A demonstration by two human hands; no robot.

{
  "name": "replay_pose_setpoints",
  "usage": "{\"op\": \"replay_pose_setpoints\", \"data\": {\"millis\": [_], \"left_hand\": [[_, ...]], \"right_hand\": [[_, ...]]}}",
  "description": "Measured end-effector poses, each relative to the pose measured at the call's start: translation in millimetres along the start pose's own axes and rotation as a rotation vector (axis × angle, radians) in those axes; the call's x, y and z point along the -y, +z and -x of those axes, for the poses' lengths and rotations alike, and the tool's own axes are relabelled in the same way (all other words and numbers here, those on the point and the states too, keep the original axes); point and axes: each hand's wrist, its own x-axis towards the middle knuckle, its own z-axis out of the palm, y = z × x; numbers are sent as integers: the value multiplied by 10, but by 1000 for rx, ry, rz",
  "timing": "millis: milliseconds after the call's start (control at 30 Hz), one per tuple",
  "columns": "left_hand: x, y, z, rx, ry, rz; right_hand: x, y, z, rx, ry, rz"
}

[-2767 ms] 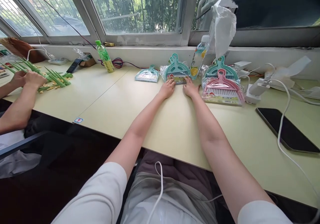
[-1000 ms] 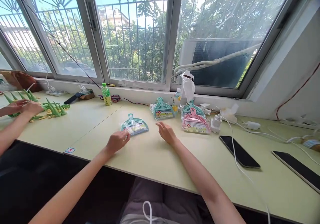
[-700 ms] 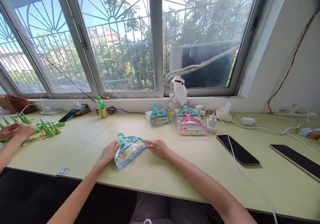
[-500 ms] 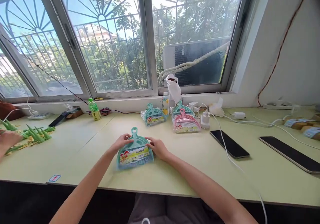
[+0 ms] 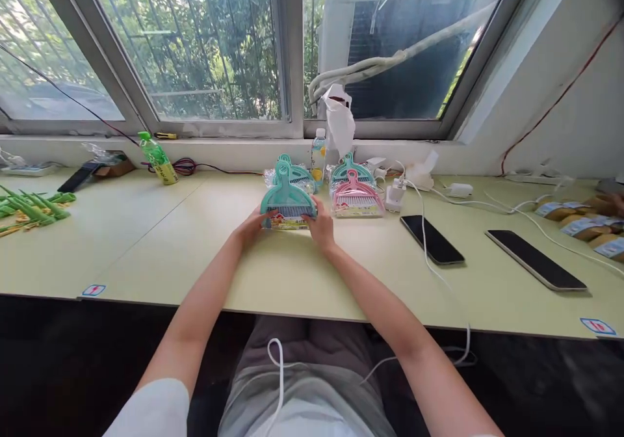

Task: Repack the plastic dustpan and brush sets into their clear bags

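Note:
Between my two hands is a teal dustpan and brush set [image 5: 287, 198] in clear wrapping, with a printed label along its lower part. My left hand [image 5: 251, 224] grips its left edge, and my right hand [image 5: 321, 224] has closed on its right edge. It stands tilted up, right in front of another teal dustpan set [image 5: 298, 173], which it partly hides. To the right, a pink dustpan and brush set [image 5: 357, 196] leans before a further teal set [image 5: 349, 162].
Behind stand a clear bottle [image 5: 318, 157] and white torn packaging [image 5: 340, 121]. A green bottle [image 5: 158, 158] is at back left, near green stalks [image 5: 34, 207]. Two dark phones [image 5: 433, 239] and a white cable [image 5: 429, 255] lie right, with wrapped brown items [image 5: 585, 224] beyond.
My hands took hold of the teal dustpan set lying nearer the table's front, straightened it, and carried it back to stand before the other teal set. The view has tipped downward.

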Motion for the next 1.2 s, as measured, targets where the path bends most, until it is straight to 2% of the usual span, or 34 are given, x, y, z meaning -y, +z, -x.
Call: {"op": "replay_pose_setpoints", "data": {"millis": [67, 133, 233, 333, 400, 633, 700, 767, 867, 967, 1067, 1200], "left_hand": [[38, -58, 4, 16, -61, 8], [41, -85, -18, -38, -38, 14], [22, -103, -63, -119, 3, 60], [20, -137, -100, -203, 50, 181], [38, -167, -123, -244, 82, 255], [99, -334, -164, -438, 128, 437], [86, -399, -143, -404, 132, 474], [68, -426, -117, -351, 120, 489], [50, -333, -90, -333, 104, 478], [62, -102, -75, -337, 99, 449], [97, 146, -45, -246, 64, 453], [134, 351, 16, -138, -10, 470]], "right_hand": [[25, 13, 10, 34, -40, 30], [30, 43, 15, 52, -48, 40], [-5, 80, 11, 52, 43, -13], [-53, 63, -4, 138, 149, -115], [-64, 25, -14, 203, 170, -124], [1, -99, -40, 231, 147, 195], [4, -121, -39, 178, 92, 297], [7, -138, -25, 71, 10, 370], [61, -142, 18, -40, -86, 333], [187, -107, 71, 23, -103, 187], [306, -45, 110, 82, -52, -71], [312, 0, 102, -66, 69, -369]]}}
